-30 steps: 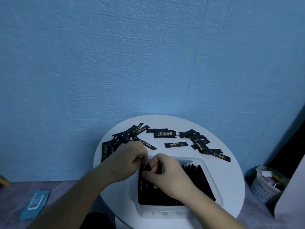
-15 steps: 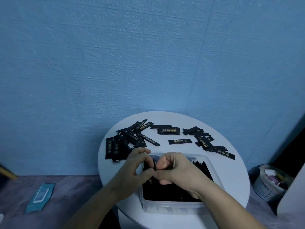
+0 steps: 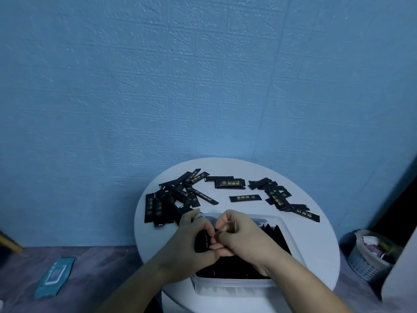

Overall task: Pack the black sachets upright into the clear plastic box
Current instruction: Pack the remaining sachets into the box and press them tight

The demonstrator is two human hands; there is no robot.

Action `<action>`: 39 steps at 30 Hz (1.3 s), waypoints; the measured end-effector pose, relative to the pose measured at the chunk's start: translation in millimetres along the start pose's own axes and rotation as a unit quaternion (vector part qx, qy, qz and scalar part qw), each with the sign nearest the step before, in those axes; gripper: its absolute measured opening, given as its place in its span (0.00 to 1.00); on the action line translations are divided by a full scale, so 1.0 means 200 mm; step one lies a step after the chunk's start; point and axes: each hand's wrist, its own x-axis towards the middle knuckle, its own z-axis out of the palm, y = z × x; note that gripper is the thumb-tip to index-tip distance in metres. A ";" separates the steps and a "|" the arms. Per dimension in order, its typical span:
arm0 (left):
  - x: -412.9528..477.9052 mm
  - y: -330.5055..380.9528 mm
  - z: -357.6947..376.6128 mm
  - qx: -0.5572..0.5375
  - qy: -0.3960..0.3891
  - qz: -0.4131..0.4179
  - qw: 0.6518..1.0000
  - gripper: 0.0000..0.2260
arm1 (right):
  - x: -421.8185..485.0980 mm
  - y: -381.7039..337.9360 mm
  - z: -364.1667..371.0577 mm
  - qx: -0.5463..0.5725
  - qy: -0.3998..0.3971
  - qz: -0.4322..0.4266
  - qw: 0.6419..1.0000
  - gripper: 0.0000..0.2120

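**Status:** packing approx. two-thirds done (est. only, pcs not counted).

1. Box (image 3: pixel 228 288): sits at near edge of table (image 3: pixel 320 249). Packed sachets (image 3: pixel 278 239) stand upright in rows. R and near parts look full. Far-L corner is hidden by the hands, so fill there is unknown.
2. L hand (image 3: pixel 188 245): fingers curled round a bundle (image 3: pixel 201 241) of black sachets, held approx. upright over L part of box.
3. R hand (image 3: pixel 244 239): fingers curled, tips meeting the same bundle at its R edge. Looks like a pinch. Nothing else in it.
4. Bundle: above box opening, not yet seated among the rows.
5. Left to pack, all lying flat on table outside box:
   - L pile (image 3: pixel 168 202), just beyond box
   - mid pair (image 3: pixel 228 182)
   - single sachet (image 3: pixel 244 198)
   - R pile (image 3: pixel 281 197)

**Est.:** several more loads needed. Free space in box looks tight vs. qty outside.
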 end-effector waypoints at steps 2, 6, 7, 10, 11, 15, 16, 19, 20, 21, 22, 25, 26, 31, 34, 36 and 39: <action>0.01 0.00 0.00 0.013 0.004 0.008 1.000 0.14 | 0.00 0.00 0.00 0.019 -0.002 0.006 1.000 0.08; 0.02 0.00 0.00 0.023 0.001 0.002 1.000 0.12 | -0.01 0.00 -0.01 0.051 -0.018 0.017 0.998 0.08; 0.02 0.00 0.01 0.021 0.004 -0.005 1.000 0.12 | -0.02 0.00 -0.03 0.049 -0.021 0.011 0.999 0.08; 0.01 -0.01 0.02 0.001 0.014 -0.017 1.000 0.14 | -0.03 0.00 -0.09 0.010 -0.023 -0.029 0.999 0.06; 0.01 -0.01 0.02 -0.002 0.019 -0.012 1.000 0.15 | -0.04 0.00 -0.12 -0.013 -0.024 -0.046 0.999 0.05; 0.01 0.01 0.02 0.003 0.021 0.015 1.000 0.18 | -0.04 -0.01 -0.23 -0.096 -0.036 -0.122 0.987 0.06; 0.00 0.01 0.03 0.003 0.021 0.014 1.000 0.18 | -0.04 -0.02 -0.26 -0.115 -0.034 -0.142 0.983 0.07; 0.00 0.00 0.03 -0.003 0.025 0.008 1.000 0.19 | 0.03 -0.07 -0.37 -0.160 -0.003 -0.189 0.969 0.08; 0.00 0.00 0.03 -0.004 0.026 0.007 1.000 0.18 | 0.08 -0.09 -0.41 -0.173 0.015 -0.200 0.964 0.09; 0.00 0.00 0.03 -0.001 0.028 0.005 1.000 0.18 | 0.13 -0.10 -0.46 -0.192 0.034 -0.208 0.959 0.09; 0.00 0.00 0.03 0.003 0.029 0.003 1.000 0.18 | 0.20 -0.11 -0.51 -0.216 0.053 -0.214 0.951 0.10; 0.00 0.00 0.03 0.005 0.026 0.003 1.000 0.18 | 0.39 -0.12 -0.61 -0.327 0.068 -0.203 0.920 0.10; 0.00 0.00 0.03 0.004 0.026 0.003 1.000 0.17 | 0.45 -0.12 -0.62 -0.355 0.051 -0.190 0.914 0.10; 0.00 0.01 0.02 0.011 0.016 -0.004 1.000 0.19 | 0.76 -0.10 -0.63 -0.515 -0.038 -0.139 0.845 0.08; 0.00 0.00 0.02 0.021 0.020 -0.001 1.000 0.18 | 0.86 -0.05 -0.63 -0.568 -0.054 -0.116 0.813 0.12; 0.00 0.00 0.02 0.024 0.021 0.001 0.999 0.19 | 0.88 -0.03 -0.62 -0.585 -0.055 -0.102 0.803 0.11; 0.00 0.00 0.02 0.023 0.021 0.000 1.000 0.19 | 0.90 -0.02 -0.62 -0.599 -0.048 -0.084 0.795 0.10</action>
